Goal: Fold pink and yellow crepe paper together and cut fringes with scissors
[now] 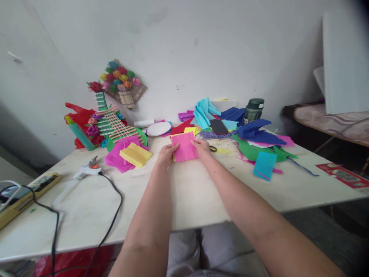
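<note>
Between my two hands is a flat, squarish piece of pink crepe paper [186, 148], held just above the table. My left hand [167, 154] pinches its left edge, thumb on top. At the upper right edge my right hand [202, 148] pinches it the same way. A strip of yellow paper shows along the left and top of the pink piece, apparently behind it. Scissors, of which a black handle [213, 149] shows, lie just right of my right hand. To the left lie a folded yellow crepe paper [136, 154] and magenta crepe paper [119, 156].
A hot glue gun [88, 170] with a black cord lies at the left, near a power strip [31, 194]. Behind stand a flower-decorated guitar craft [115, 127] and a stick-and-paper bouquet [122, 82]. Coloured paper, a phone [218, 127] and a dark bottle [253, 110] crowd the back right.
</note>
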The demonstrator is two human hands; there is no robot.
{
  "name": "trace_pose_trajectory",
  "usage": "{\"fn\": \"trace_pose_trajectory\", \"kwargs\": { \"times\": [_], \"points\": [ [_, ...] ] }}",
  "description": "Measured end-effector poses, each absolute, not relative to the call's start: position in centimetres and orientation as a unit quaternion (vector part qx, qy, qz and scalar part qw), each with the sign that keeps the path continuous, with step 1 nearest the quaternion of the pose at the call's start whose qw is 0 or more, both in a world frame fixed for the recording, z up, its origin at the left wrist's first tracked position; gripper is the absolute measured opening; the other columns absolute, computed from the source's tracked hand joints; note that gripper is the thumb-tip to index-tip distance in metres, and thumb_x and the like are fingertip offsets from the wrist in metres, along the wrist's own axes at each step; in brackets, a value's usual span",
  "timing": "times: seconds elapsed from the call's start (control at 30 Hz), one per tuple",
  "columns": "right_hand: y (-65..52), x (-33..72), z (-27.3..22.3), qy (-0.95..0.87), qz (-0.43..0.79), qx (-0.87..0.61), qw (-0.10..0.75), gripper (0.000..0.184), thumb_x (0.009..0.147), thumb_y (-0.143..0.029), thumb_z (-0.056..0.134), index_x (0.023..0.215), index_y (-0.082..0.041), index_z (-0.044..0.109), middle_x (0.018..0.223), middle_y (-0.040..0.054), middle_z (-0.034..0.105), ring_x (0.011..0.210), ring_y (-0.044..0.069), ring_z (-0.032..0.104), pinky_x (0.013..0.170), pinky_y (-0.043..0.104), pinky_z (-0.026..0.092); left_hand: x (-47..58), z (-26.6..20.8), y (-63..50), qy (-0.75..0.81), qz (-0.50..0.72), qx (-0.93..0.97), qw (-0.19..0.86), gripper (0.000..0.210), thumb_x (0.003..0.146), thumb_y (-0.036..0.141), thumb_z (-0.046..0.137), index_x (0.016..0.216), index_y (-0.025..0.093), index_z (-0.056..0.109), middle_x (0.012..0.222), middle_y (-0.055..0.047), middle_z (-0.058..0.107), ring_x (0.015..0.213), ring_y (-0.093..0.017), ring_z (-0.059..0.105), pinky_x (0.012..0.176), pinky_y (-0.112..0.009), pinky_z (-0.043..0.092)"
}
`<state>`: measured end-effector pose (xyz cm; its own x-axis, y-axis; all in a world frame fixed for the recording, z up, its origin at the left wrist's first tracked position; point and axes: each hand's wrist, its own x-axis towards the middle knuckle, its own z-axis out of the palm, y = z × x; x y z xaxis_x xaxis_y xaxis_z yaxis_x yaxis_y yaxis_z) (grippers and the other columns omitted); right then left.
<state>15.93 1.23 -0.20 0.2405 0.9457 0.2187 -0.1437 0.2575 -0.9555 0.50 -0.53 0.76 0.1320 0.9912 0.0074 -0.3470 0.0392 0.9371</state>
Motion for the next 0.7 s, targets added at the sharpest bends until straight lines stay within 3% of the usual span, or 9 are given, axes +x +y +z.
{"fn": "trace_pose_trajectory", "kwargs": {
  "times": [0.33, 0.7],
  "points": [
    [1.35, 15.71, -0.20, -0.402, 0.490, -0.413, 0.654, 0.035, 0.044, -0.044, 0.070, 0.056, -0.019, 0.050, 0.052, -0.0040, 0.052, 0.053, 0.012, 0.048, 0.052, 0.025, 0.038, 0.66, 1.48, -1.23, 0.424, 0.542, 0.424, 0.589, 0.034, 0.057, 0.033, 0.078, 0.078, 0.008, 0.067, 0.066, -0.010, 0.068, 0.057, -0.020, 0.064, 0.053, -0.028, 0.052],
    [1.32, 15.84, -0.12, -0.368, 0.495, -0.398, 0.678, 0.032, 0.045, -0.041, 0.073, 0.056, -0.018, 0.053, 0.052, -0.0041, 0.052, 0.053, 0.011, 0.048, 0.055, 0.025, 0.038, 0.54, 1.31, -0.97, 0.428, 0.536, 0.429, 0.588, 0.036, 0.053, 0.033, 0.080, 0.076, 0.009, 0.067, 0.069, -0.011, 0.069, 0.059, -0.020, 0.065, 0.052, -0.027, 0.051]
  ]
}}
